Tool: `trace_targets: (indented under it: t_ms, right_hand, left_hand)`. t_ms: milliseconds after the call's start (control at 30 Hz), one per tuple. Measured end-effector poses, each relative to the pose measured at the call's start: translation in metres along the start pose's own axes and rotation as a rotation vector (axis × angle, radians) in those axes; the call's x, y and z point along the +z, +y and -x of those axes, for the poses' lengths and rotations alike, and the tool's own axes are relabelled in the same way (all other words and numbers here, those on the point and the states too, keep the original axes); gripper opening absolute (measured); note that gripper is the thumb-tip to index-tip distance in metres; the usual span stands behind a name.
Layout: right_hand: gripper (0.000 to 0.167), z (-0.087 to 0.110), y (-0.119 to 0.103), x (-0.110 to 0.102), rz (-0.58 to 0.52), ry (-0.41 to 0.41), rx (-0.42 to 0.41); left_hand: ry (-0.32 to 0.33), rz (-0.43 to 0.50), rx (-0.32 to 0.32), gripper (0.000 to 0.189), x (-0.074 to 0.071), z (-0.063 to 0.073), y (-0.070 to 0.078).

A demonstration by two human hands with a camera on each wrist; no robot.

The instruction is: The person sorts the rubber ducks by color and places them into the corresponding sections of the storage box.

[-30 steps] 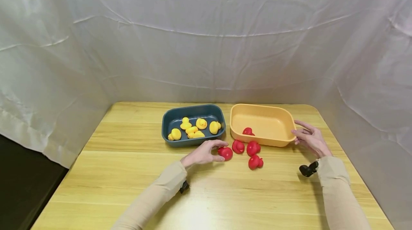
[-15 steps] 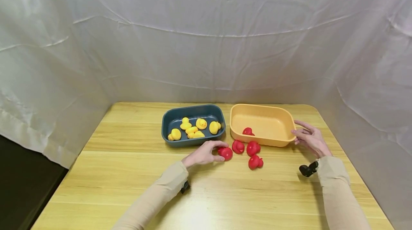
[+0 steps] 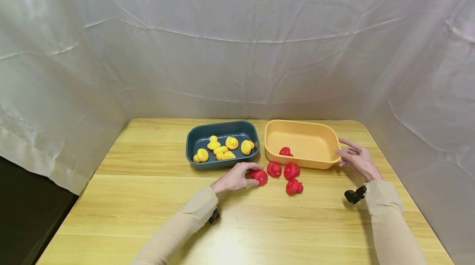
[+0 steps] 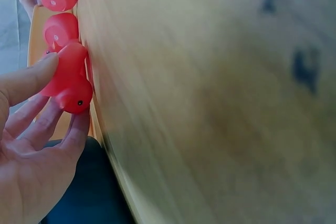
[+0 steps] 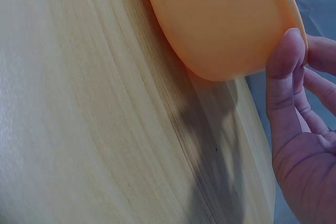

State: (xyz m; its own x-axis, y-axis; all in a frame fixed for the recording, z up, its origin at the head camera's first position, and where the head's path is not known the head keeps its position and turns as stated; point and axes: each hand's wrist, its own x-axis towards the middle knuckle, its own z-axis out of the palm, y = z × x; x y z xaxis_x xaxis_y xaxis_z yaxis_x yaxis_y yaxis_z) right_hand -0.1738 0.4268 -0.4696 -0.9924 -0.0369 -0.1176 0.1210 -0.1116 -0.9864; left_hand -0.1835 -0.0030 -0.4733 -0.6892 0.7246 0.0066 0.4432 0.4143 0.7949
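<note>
Left hand (image 3: 236, 177), half-curled, grips a red duck (image 3: 262, 177) near the orange bin's (image 3: 315, 164) front-left corner; right hand (image 3: 358, 162) pinches its right end. Judged done: one duck (image 3: 285, 151) inside. Outstanding: the gripped one, three loose ducks (image 3: 291, 172) in front.

The left hand (image 3: 234, 177) is curved into a pinch, thumb (image 4: 32, 78) set opposite the fingers (image 4: 43, 125), the left forearm (image 3: 178, 226) stretched behind that grip. A pinch is also formed by the right hand (image 3: 359, 162), the right forearm (image 3: 392, 228) held behind it.

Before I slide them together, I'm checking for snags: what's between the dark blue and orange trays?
Only bare tabletop separates the dark blue tray from the orange tray in the head view.
</note>
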Motion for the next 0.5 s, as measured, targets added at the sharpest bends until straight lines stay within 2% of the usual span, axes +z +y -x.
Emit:
trace_targets:
  t_ms: [500]
  right_hand:
    - [0.059, 0.0001, 0.002, -0.0002, -0.013, -0.003, -0.001]
  left_hand:
    - [0.056, 0.012, -0.012, 0.046, -0.0005, 0.0041, 0.0016]
